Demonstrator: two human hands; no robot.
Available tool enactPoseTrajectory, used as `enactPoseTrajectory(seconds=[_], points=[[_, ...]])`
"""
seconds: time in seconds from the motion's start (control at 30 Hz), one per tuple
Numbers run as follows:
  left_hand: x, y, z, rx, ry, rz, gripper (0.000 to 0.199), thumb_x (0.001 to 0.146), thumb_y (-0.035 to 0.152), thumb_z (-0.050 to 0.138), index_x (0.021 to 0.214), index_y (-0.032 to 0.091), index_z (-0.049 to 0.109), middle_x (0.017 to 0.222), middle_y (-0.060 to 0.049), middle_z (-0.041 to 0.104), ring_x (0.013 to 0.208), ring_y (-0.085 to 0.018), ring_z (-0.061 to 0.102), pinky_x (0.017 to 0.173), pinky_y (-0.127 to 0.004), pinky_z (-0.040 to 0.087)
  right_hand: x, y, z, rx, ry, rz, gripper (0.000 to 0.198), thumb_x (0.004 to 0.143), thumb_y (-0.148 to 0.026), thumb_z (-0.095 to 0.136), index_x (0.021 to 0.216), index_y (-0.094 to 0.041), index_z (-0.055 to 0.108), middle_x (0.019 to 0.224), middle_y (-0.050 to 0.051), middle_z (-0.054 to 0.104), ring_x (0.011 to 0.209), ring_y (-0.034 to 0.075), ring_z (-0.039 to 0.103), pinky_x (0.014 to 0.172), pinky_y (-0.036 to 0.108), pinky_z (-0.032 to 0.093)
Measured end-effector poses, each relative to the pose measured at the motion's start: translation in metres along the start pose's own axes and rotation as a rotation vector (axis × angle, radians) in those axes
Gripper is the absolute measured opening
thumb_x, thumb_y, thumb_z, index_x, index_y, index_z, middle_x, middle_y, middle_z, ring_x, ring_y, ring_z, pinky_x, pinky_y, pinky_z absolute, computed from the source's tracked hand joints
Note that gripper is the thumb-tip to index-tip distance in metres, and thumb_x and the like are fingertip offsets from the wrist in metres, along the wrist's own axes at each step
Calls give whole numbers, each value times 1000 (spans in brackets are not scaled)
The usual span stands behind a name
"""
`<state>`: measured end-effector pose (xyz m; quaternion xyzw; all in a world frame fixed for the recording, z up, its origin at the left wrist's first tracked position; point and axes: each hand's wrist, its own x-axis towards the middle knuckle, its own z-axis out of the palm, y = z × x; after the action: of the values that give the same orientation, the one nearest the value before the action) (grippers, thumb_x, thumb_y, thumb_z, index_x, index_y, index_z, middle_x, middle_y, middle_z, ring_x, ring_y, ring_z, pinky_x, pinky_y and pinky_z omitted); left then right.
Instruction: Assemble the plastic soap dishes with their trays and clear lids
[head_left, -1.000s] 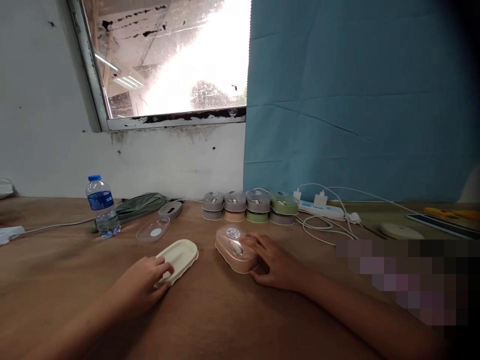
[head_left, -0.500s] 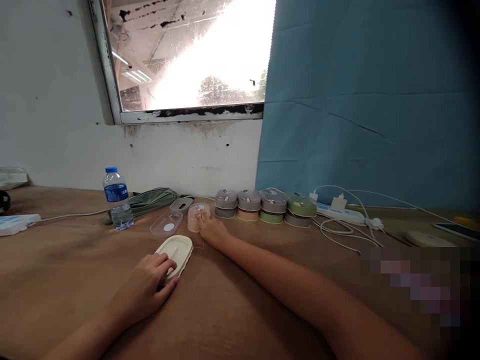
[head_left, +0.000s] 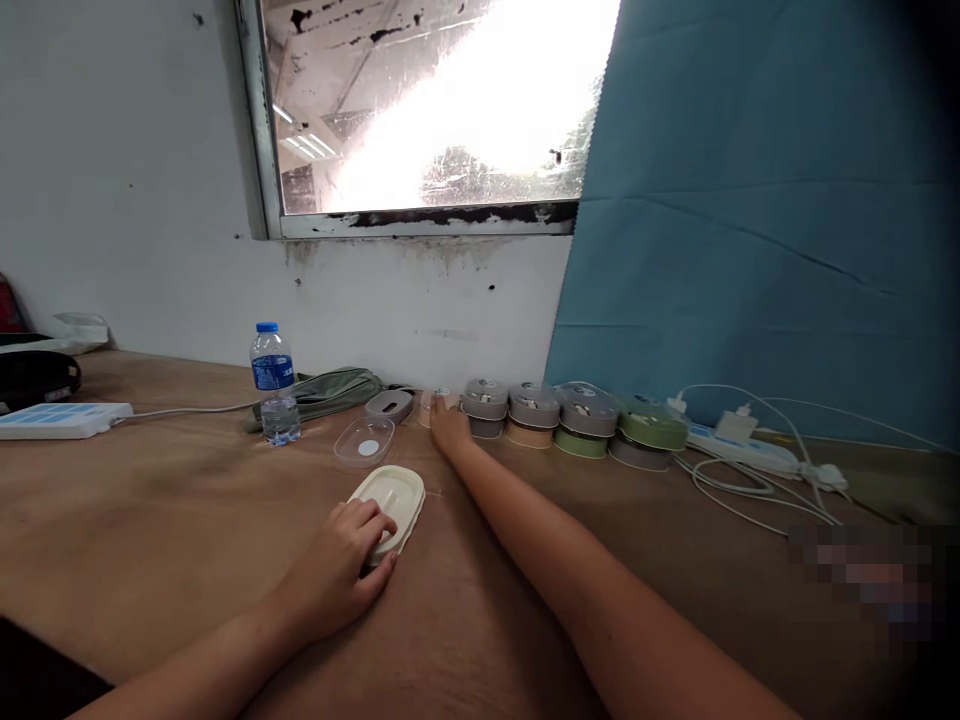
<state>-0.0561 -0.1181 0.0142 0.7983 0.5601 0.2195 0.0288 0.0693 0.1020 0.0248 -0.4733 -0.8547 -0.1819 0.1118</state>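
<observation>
My left hand (head_left: pixel 349 560) curls over the near end of a cream oval dish (head_left: pixel 401 495), with its thumb along the side. Ahead of it lies a clear plastic lid (head_left: pixel 358 452) with a round white label. Behind that lid is a grey oval piece (head_left: pixel 390 404) with a slot. My right hand (head_left: pixel 451 430) reaches forward, its fingers on a small clear-lidded container (head_left: pixel 429 410). The fingers and wrist hide much of that container. It sits at the left end of a row of stacked soap boxes (head_left: pixel 532 405) in grey, orange and green.
A water bottle (head_left: pixel 275 385) stands at the left before a green-grey cloth pouch (head_left: pixel 337 400). A power strip (head_left: pixel 742 450) with chargers and loose white cables (head_left: pixel 739 490) lies right of the row. Another white power strip (head_left: pixel 64 420) is at far left. A wall rises behind.
My right hand has moved the clear-lidded container back and right, up against the row. My left hand stays on the cream dish. The view has turned slightly left.
</observation>
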Motion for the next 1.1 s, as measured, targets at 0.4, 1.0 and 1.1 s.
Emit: enactPoseTrajectory(seconds=[0.4,1.0,1.1], points=[[39,25,24,-114,-72,362,25,84,16,42,102,21,57,102,-6,55,97,-20,48,89,-34,39,-193,97,-45,64,104,-466,42,82,-11,40,123,-15,48,119,12,54,104,23,53,85,37,44],[161,-29,24,392,182,-268,42,73,23,48,111,7,54,129,-23,40,117,-36,40,96,-44,29,-276,121,-75,380,51,-356,31,83,-12,40,110,-19,54,101,10,58,90,19,57,79,31,47],[183,-60,18,386,132,-424,40,69,24,54,106,9,58,121,-22,50,112,-37,45,89,-44,35,-279,116,-82,382,41,-431,29,82,-12,40,107,-19,55,98,9,59,89,18,56,78,29,46]])
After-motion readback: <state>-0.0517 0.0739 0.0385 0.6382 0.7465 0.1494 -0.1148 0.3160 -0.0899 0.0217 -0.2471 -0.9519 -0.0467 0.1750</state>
